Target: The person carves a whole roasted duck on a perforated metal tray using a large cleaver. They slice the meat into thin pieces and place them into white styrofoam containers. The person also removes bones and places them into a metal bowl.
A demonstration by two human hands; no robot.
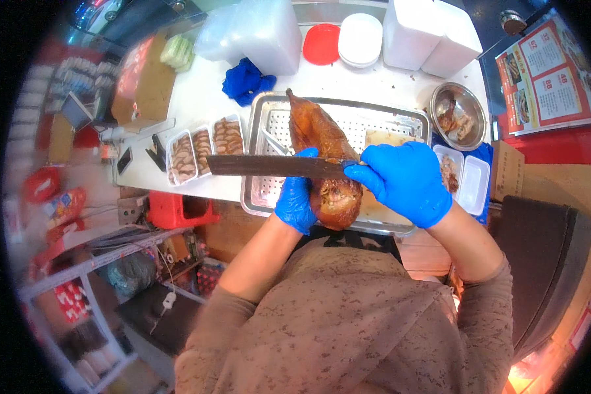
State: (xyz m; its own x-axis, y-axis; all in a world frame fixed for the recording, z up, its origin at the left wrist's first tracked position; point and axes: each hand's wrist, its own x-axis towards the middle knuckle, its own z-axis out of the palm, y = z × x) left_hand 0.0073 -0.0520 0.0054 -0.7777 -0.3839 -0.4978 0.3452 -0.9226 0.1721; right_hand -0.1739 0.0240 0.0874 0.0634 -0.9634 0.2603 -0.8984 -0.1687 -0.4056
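A whole roast duck [320, 128] with browned, glossy skin lies lengthwise before me over a perforated stainless-steel tray [271, 197]. My left hand [295, 202], in a blue disposable glove, grips the duck's left side. My right hand [406, 180], gloved alike, is closed around the handle of a long knife [276, 166]. Its broad dark blade points left and crosses above the duck and my left fingers, covering part of both. Whether the edge touches the skin, I cannot tell. At the duck's near end a pale cavity or cut area shows. A cutting board [386, 140] lies partly hidden under my right hand.
Plastic boxes of sliced meat [228, 137] stand left of the tray. To the right are a steel bowl with scraps [458, 115] and a white box [474, 180]. A blue cloth [246, 81], stacked containers [271, 34] and a red lid [321, 44] sit at the back.
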